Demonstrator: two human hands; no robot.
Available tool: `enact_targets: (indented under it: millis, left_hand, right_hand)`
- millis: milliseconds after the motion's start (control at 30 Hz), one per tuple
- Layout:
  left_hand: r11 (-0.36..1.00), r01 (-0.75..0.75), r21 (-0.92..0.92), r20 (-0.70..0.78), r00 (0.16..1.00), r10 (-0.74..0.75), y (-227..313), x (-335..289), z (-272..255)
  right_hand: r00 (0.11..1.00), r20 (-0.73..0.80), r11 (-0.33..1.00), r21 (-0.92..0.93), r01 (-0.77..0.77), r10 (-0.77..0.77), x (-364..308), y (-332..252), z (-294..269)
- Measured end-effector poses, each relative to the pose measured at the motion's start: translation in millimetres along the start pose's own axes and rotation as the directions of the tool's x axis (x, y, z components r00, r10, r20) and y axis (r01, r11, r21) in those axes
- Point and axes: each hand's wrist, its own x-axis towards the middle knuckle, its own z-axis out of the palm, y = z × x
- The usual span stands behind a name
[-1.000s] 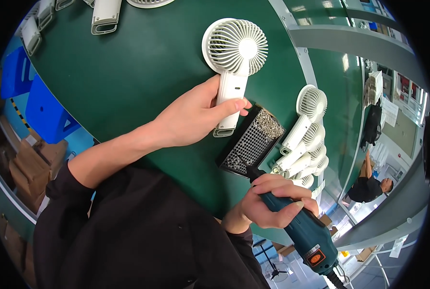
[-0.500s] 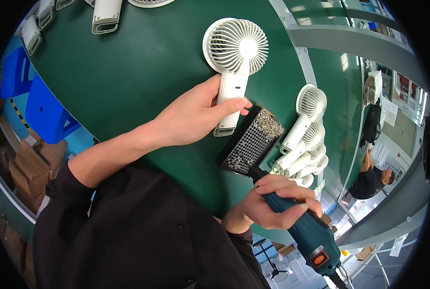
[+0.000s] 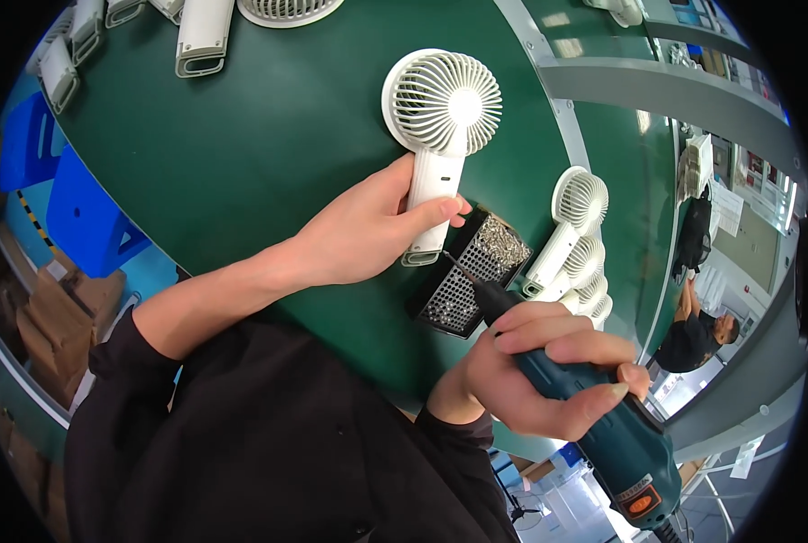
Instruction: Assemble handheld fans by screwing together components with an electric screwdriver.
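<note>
My left hand [image 3: 358, 222] is closed round the handle of a white handheld fan [image 3: 438, 185], whose round grille points away from me on the green table. In my right hand [image 3: 553, 366] is a dark green electric screwdriver [image 3: 594, 416] with an orange label. Its thin bit reaches up and left over a black screw tray [image 3: 454, 308], with the tip close to the lower end of the fan handle; whether it touches cannot be told. Small screws [image 3: 499, 242] are heaped at the tray's far end, and a perforated plate covers the rest.
Several white handheld fans [image 3: 578, 204] lie in a row right of the tray. More fans [image 3: 203, 36] lie at the far left. A grey metal frame [image 3: 657, 81] crosses the right side. Blue stools [image 3: 87, 217] and cardboard [image 3: 64, 317] stand left; a person [image 3: 698, 339] is at far right.
The screwdriver's bit has lifted from the tray's near end and moved up and left to the fan handle's lower end. The fan stays in my left hand.
</note>
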Motion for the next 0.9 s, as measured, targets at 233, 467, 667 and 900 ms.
enact_targets:
  millis: [233, 467, 667, 900]
  left_hand:
    - [0.999, 0.045, 0.028, 0.013, 0.999, -0.045, -4, 2, -3]
    - [0.999, -0.038, -0.011, -0.033, 0.999, 0.038, -4, 0, -1]
    - [0.999, -0.004, -0.052, 0.029, 1.0, 0.005, 4, 2, 5]
    - [0.991, 0.043, 0.127, 0.207, 0.976, -0.069, 24, 3, 24]
  right_hand:
    - [0.991, 0.063, 0.992, 0.037, -0.125, 0.122, -5, 7, -12]
    - [0.999, -0.035, 0.996, -0.075, -0.041, 0.039, -6, 14, 4]
    - [0.989, -0.146, 0.997, -0.07, -0.008, -0.003, 11, -2, -7]
    - [0.85, -0.076, 0.846, -0.091, -0.526, 0.521, 44, -59, -5]
